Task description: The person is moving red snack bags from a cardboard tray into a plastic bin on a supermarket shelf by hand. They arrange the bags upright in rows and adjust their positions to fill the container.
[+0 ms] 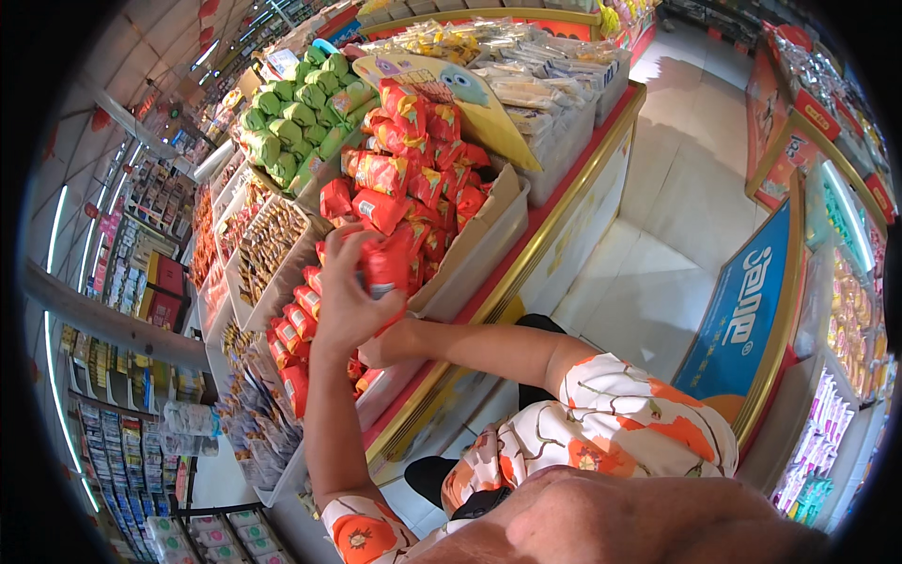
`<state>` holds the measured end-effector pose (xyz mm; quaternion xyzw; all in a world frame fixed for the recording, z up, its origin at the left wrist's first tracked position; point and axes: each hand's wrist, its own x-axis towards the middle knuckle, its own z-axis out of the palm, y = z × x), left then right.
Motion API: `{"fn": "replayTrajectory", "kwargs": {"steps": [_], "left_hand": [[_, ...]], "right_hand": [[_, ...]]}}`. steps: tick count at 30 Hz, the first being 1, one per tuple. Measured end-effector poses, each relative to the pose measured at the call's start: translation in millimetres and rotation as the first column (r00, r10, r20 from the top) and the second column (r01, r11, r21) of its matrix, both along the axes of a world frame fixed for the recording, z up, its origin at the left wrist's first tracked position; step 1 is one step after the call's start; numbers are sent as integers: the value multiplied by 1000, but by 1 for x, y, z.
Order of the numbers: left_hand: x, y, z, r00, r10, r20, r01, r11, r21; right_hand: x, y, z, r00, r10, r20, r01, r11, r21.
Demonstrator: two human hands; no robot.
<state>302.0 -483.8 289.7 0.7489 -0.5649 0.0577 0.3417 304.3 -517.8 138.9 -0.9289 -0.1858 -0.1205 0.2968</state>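
My left hand (349, 296) is curled around a red snack packet (387, 261), thumb at its lower end and fingers on its upper left side. The packet is slightly blurred and sits over a carton heaped with similar red packets (380, 173). My right hand (386, 347) is low beside the left wrist, at the near part of the red packets; its fingers are mostly hidden behind the left forearm, so whether it holds anything cannot be told. More red and orange packets (299, 321) lie in rows left of my left hand.
Green packets (299, 116) fill a carton beyond the red ones, beside a yellow cardboard sign (458, 92). Bins of brown-wrapped snacks (271, 243) and clear-wrapped sticks (542, 92) flank them. A gold-edged counter rim (493, 310) runs diagonally. A blue-panelled display (736, 303) stands right, across the tiled aisle.
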Motion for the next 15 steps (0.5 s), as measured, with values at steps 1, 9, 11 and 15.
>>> {"fn": "replayTrajectory", "kwargs": {"steps": [1, 9, 11, 15], "left_hand": [[-1, -9, -2, 999, 2, 40, -3, 1000, 31], [-4, -52, -19, 913, 117, 391, -234, 935, 268], [-7, -60, -21, 909, 119, 400, -245, 928, 281], [-3, -56, -37, 891, 90, 444, -237, 927, 289]], "right_hand": [[11, 8, -9, 993, 44, -106, -38, 998, 60], [3, 9, -1, 943, -64, 328, 12, 988, 157], [29, 7, -44, 944, -5, 330, -37, 992, 122], [26, 10, -51, 961, -1, 277, 3, 1000, -4]]}}
